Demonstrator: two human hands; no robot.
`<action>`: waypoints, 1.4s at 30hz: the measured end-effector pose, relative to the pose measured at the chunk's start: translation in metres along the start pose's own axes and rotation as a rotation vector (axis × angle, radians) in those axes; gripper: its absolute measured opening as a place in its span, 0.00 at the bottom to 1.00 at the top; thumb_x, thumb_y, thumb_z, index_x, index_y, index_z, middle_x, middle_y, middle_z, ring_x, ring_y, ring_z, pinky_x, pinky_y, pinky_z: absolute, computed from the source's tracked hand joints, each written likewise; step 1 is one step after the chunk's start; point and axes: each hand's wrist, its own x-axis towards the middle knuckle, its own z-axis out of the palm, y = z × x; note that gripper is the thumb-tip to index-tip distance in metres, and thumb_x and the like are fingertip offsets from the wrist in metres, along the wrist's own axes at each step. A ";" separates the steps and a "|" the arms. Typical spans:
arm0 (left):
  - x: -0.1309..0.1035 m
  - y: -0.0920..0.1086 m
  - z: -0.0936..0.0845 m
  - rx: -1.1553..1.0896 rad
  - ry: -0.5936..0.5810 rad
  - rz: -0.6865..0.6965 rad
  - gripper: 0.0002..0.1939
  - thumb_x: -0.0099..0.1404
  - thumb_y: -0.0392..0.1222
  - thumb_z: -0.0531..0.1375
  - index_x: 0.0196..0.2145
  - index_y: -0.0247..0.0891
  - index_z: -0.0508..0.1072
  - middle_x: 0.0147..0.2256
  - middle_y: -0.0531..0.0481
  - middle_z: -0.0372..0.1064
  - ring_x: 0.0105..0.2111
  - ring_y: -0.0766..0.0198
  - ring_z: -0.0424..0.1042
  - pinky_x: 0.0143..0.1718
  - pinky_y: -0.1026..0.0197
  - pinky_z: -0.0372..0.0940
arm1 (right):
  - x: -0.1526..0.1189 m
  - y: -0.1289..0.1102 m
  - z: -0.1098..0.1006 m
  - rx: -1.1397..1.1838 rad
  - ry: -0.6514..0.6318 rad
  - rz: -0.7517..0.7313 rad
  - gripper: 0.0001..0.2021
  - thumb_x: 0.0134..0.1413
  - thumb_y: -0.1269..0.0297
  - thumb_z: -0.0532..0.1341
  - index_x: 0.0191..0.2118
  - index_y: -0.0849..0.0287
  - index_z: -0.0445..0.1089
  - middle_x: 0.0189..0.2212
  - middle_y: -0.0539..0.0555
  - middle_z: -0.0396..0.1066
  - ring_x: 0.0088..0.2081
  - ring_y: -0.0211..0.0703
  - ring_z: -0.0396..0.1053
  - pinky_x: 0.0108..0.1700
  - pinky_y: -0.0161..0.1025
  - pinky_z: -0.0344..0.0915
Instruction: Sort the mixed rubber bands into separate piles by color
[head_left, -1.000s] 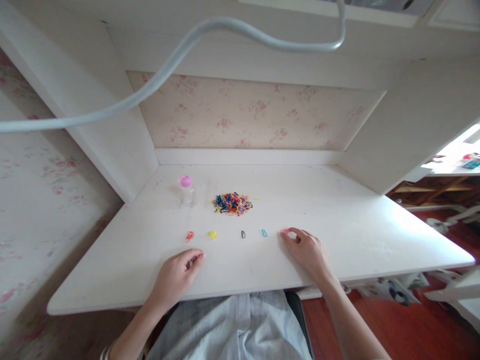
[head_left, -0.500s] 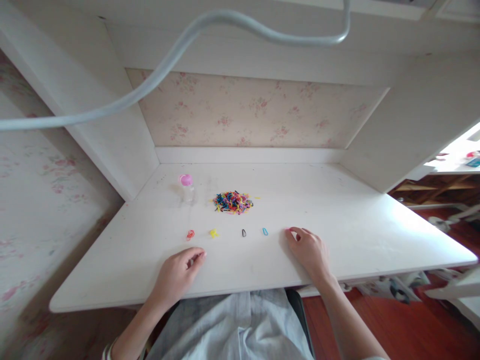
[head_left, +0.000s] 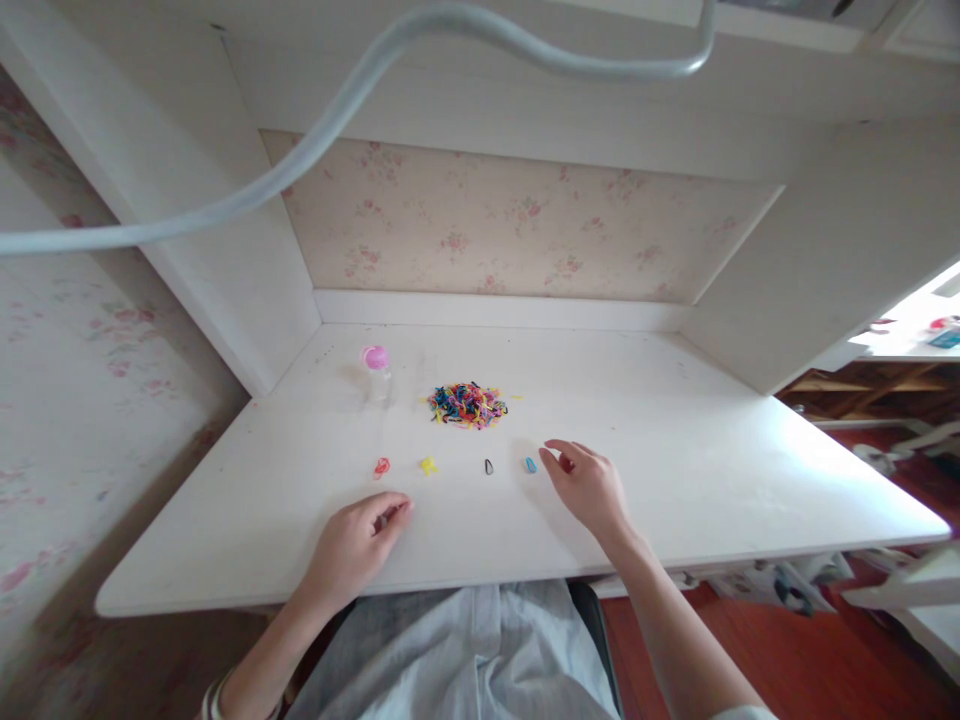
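My right hand (head_left: 589, 485) is just above the white desk (head_left: 675, 430), thumb and forefinger slightly apart with nothing seen between them. Its fingertips are just right of a small blue rubber band (head_left: 531, 465). A black rubber band (head_left: 488, 466) lies farther left, followed by a few yellow bands (head_left: 428, 466) and a small clump of red bands (head_left: 382, 467). Below the red and yellow ones my left hand (head_left: 360, 540) rests on the desk, thumb and forefinger pressed together, nothing visible in them. Behind this row is a heap of multicoloured rubber bands (head_left: 468, 405).
A small clear bottle with a pink cap (head_left: 376, 370) stands at the back left of the desk. Overhead, a thick white cable (head_left: 330, 130) curves across the view. Side panels (head_left: 787, 250) and a low back ledge (head_left: 495, 310) bound the desk.
My right hand has moved left towards the blue band, and its pinched fingertips, with a bit of pink at them before, have parted. My left hand has stayed in place.
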 end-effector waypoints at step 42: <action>-0.003 0.001 -0.002 -0.018 -0.015 0.025 0.15 0.67 0.50 0.50 0.36 0.43 0.73 0.33 0.55 0.74 0.32 0.67 0.71 0.34 0.68 0.62 | 0.067 -0.009 0.017 0.217 -0.067 0.027 0.22 0.55 0.47 0.52 0.36 0.56 0.77 0.25 0.50 0.74 0.27 0.39 0.68 0.27 0.32 0.58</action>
